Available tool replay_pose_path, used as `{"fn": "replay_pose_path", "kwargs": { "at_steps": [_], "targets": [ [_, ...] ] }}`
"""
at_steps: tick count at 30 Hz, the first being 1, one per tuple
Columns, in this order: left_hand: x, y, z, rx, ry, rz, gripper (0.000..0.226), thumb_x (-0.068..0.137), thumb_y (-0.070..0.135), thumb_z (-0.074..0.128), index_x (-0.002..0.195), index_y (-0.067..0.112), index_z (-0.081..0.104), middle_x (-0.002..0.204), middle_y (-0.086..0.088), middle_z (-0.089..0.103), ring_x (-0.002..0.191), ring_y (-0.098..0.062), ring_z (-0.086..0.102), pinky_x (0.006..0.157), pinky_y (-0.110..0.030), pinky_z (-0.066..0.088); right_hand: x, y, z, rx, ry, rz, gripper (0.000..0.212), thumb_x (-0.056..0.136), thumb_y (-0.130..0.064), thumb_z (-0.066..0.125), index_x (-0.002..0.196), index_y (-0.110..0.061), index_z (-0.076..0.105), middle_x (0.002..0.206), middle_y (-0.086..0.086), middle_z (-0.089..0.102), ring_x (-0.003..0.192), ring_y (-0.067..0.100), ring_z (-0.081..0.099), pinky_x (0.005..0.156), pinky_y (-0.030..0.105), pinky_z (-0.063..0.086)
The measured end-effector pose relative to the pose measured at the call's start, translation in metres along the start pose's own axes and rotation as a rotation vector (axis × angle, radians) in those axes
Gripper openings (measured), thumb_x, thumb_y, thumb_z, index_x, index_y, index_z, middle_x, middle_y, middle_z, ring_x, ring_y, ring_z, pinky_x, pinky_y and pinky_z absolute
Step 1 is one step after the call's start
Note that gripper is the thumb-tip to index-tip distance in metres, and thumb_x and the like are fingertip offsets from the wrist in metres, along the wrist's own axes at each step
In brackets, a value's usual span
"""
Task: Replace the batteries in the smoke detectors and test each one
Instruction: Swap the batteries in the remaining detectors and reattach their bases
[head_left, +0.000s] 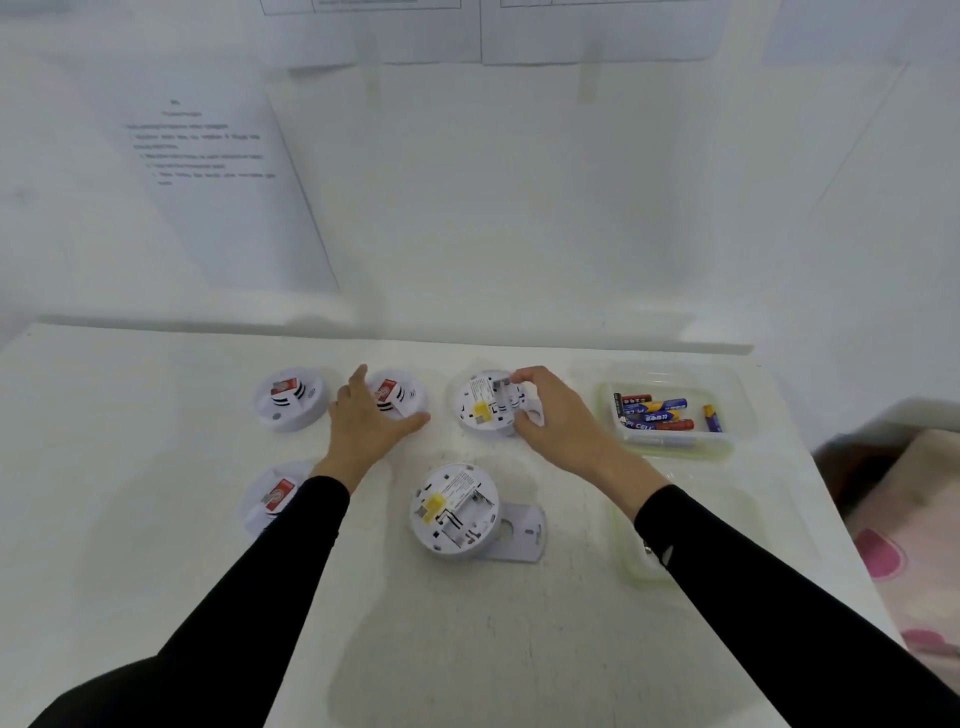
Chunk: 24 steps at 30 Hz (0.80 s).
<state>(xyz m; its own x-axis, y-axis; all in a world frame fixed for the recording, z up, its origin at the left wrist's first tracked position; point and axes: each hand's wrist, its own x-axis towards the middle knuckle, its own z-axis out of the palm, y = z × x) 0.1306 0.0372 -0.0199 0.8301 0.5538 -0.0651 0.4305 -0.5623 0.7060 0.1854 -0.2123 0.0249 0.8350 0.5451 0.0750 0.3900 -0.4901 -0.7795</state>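
Note:
Several white round smoke detectors lie on the white table. Three lie face up with red labels: the back-left detector (291, 399), the back-middle detector (399, 396) and the front-left detector (272, 496), partly behind my sleeve. Two lie back up with empty battery bays: the back-right detector (485, 402) and the front-middle detector (454, 512) beside its mounting plate (522, 532). My left hand (366, 421) rests flat, fingers spread, on the back-middle detector. My right hand (550, 410) grips the right edge of the back-right detector. A clear tray (675, 441) holds several batteries (655, 413).
A second clear container (634, 564) sits at the front right, partly under my right sleeve. The table's right edge runs close to it, with pink patterned fabric (914, 545) beyond. White walls with taped paper sheets (218, 171) stand behind the table.

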Motion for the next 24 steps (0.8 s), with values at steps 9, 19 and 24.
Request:
{"fn": "replay_pose_path", "kwargs": {
  "at_steps": [9, 19, 24],
  "targets": [
    [-0.097, 0.076, -0.025, -1.579, -0.752, -0.166, 0.056, 0.079, 0.046, 0.070, 0.123, 0.011, 0.068, 0.135, -0.021, 0.059, 0.121, -0.036, 0.059, 0.106, -0.047, 0.045, -0.052, -0.050, -0.013, 0.172, 0.117, -0.209, 0.038, 0.090, -0.038, 0.062, 0.124, -0.021, 0.061, 0.122, -0.009, 0.054, 0.116, 0.004, 0.050, 0.097, 0.017, 0.042],
    [-0.157, 0.096, 0.013, -1.543, -0.759, -0.187, 0.073, 0.094, 0.064, 0.040, 0.145, 0.012, 0.047, 0.137, -0.018, 0.055, 0.121, -0.035, 0.056, 0.102, -0.045, 0.044, -0.106, -0.052, -0.032, -0.130, 0.182, -0.300, 0.068, 0.074, -0.054, 0.075, 0.134, -0.029, 0.055, 0.118, -0.012, 0.042, 0.107, 0.003, 0.034, 0.097, 0.016, 0.034],
    [-0.172, 0.105, 0.015, -1.512, -0.800, -0.268, 0.066, 0.094, 0.063, 0.036, 0.117, 0.014, 0.072, 0.122, -0.017, 0.066, 0.105, -0.034, 0.068, 0.092, -0.044, 0.053, -0.117, -0.050, -0.042, -0.285, 0.260, -0.387, 0.064, 0.069, -0.060, 0.072, 0.121, -0.025, 0.062, 0.111, -0.012, 0.051, 0.103, 0.011, 0.044, 0.093, 0.027, 0.033]
  ]
}}
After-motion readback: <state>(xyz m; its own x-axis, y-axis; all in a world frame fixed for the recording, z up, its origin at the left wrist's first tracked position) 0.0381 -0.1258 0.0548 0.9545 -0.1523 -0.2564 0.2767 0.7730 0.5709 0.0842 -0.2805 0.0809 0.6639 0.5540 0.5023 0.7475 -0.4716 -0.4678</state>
